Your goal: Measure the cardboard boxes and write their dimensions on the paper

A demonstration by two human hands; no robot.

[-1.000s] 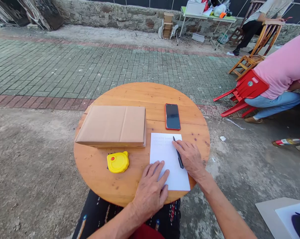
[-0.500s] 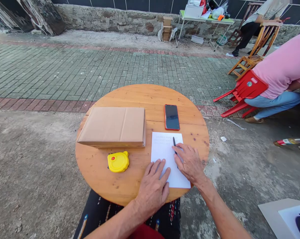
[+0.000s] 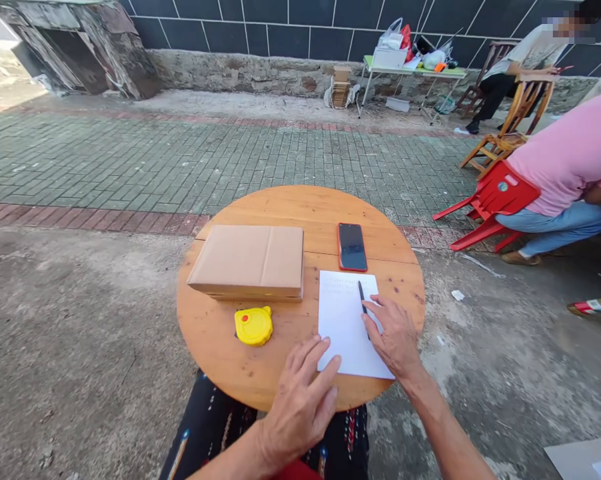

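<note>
Looking down at a round wooden counter (image 3: 393,230) here, with a white sheet of paper (image 3: 343,337) lying flat toward the near right side, showing faint lines of writing across the top, too tiny to read. Got a black pen (image 3: 362,293) resting at a slant on the right half of the paper. Holding the right hand (image 3: 394,333) over the lower part of the pen, palm down, with fingers relaxed and apart; honestly can't tell if actually touching it or just above. Have the left hand (image 3: 305,387) at the lower left of the paper, also palm down, with fingers loosely fanned out near the edge; can't be sure about contact there either. Seeing a phone (image 3: 352,247) in a red case just beyond the paper, screen up and dark, plus a flat cardboard box (image 3: 253,259) over on the left. Just on the near side of the box, spotting a chunky yellow gadget (image 3: 255,327) with an orange-red button. Off to the right, can see a person in a pink shirt (image 3: 570,147), bent forward on a red plastic chair (image 3: 508,190).
</note>
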